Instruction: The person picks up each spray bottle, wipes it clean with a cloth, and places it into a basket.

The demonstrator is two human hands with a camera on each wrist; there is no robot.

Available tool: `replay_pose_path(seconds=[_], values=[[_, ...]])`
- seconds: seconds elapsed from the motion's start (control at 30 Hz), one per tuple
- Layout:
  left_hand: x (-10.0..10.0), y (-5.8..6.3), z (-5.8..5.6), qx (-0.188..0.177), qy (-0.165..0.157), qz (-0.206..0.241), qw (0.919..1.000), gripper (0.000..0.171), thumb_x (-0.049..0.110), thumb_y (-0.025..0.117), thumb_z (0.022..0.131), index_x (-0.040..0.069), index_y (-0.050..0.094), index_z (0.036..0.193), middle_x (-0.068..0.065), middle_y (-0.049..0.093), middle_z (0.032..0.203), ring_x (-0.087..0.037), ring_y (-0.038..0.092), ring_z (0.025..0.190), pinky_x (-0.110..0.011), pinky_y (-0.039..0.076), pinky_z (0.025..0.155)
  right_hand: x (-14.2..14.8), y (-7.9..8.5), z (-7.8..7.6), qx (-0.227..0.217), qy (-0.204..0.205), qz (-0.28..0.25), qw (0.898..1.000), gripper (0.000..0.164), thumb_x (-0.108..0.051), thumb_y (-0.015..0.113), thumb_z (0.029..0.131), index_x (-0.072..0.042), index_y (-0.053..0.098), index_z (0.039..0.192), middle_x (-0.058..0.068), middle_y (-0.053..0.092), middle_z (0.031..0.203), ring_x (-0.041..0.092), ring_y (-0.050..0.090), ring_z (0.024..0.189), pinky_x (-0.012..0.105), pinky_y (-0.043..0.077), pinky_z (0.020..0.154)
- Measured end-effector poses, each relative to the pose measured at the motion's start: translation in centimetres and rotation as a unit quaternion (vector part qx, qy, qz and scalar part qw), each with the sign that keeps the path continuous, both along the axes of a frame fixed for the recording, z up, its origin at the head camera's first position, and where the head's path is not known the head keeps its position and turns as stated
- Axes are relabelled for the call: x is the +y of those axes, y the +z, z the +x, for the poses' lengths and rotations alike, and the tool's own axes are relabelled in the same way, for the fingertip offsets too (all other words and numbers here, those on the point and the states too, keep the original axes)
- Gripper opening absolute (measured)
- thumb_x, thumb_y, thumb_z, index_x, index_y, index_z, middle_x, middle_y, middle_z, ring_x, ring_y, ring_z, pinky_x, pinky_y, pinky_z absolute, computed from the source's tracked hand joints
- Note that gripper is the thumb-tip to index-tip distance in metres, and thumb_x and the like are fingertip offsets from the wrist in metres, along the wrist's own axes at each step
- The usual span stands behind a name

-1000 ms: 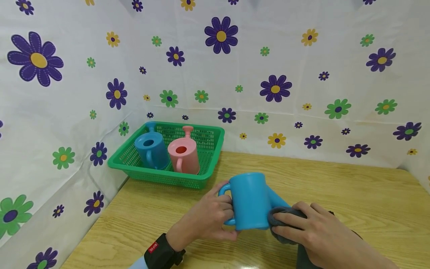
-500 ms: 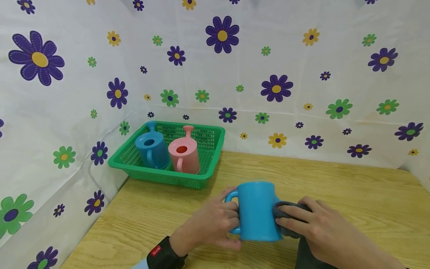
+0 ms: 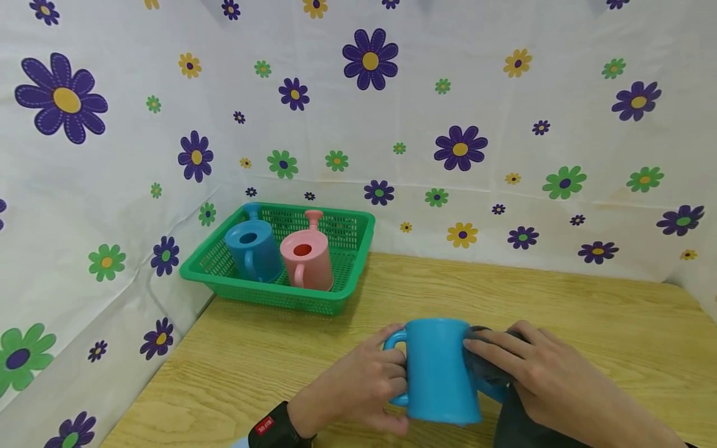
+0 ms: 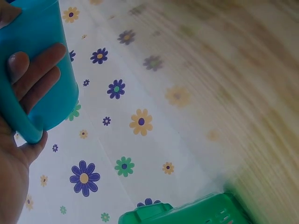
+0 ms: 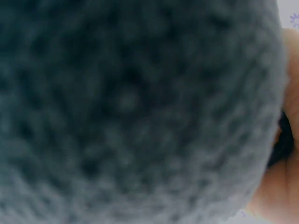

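A blue watering can [image 3: 442, 372] is held up above the table's front part in the head view, its spout [image 3: 493, 389] slanting down to the right. My left hand [image 3: 370, 381] grips its handle [image 3: 394, 339], and the left wrist view has fingers passing through the handle loop beside the can's wall [image 4: 56, 100]. With a dark grey cloth [image 3: 487, 361] in its fingers, my right hand [image 3: 546, 373] presses on the can's right side above the spout. Cloth [image 5: 140, 112] fills most of the right wrist view and hides the contact there.
Back left on the wooden table [image 3: 504, 305] stands a green basket [image 3: 353, 274]. Inside it are another blue watering can [image 3: 260, 258] and a pink watering can [image 3: 313, 264]. A flowered sheet [image 3: 392, 118] walls the table at the back and sides.
The blue watering can has moved down and slightly right with my left hand. My right hand has shifted the cloth up from near the can's base to higher on its side.
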State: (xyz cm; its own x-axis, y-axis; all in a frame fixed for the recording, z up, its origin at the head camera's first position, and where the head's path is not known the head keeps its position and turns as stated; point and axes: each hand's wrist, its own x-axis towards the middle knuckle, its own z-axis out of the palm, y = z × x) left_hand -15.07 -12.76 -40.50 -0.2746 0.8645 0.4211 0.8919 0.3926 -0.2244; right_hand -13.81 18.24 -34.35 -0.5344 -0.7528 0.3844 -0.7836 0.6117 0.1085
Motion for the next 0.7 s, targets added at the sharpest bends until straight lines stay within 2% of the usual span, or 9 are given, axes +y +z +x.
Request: replay_pose_path(seconds=[0.13,0.27,0.43,0.7], values=[[0.05,-0.04,0.10,0.008,-0.003,-0.010,0.9999,0.040,0.052,0.075,0.078,0.023,0.054,0.061,0.013,0.061,0.068,-0.004,0.056,0.080,-0.050,0.035,0.121,-0.11,0.14,0.06,-0.079,-0.069,-0.003,0.995,0.073,-0.005,0.083,0.078,-0.022,0.054,0.142,-0.005,0.068,0.112,0.008,0.057,0.088,0.033,0.059,0.075],[0.07,-0.08,0.21,0.018,-0.001,-0.031,0.9994,0.040,0.055,0.073,0.081,0.023,0.057,0.063,0.014,0.062,0.070,-0.004,0.055,0.081,-0.050,0.036,0.120,-0.07,0.25,-0.25,-0.134,-0.108,-0.018,0.985,0.064,-0.004,0.080,0.081,-0.021,0.053,0.137,-0.003,0.065,0.108,0.008,0.058,0.089,0.036,0.060,0.077],[0.15,-0.07,0.33,0.021,0.002,-0.036,0.9991,0.038,0.054,0.070,0.082,0.024,0.057,0.063,0.014,0.062,0.070,-0.003,0.054,0.080,-0.050,0.036,0.120,0.18,0.14,-0.66,-0.140,-0.113,-0.033,0.983,0.065,-0.003,0.078,0.080,-0.020,0.052,0.138,-0.002,0.066,0.110,0.009,0.060,0.090,0.036,0.059,0.076],[0.02,-0.16,0.44,0.011,0.007,-0.042,0.9990,0.038,0.055,0.070,0.082,0.023,0.058,0.064,0.014,0.062,0.070,-0.004,0.053,0.080,-0.051,0.034,0.121,0.22,-0.11,-0.76,-0.154,-0.103,-0.021,0.982,0.062,-0.003,0.074,0.084,-0.022,0.054,0.140,-0.006,0.064,0.108,0.006,0.054,0.089,0.030,0.054,0.072]])
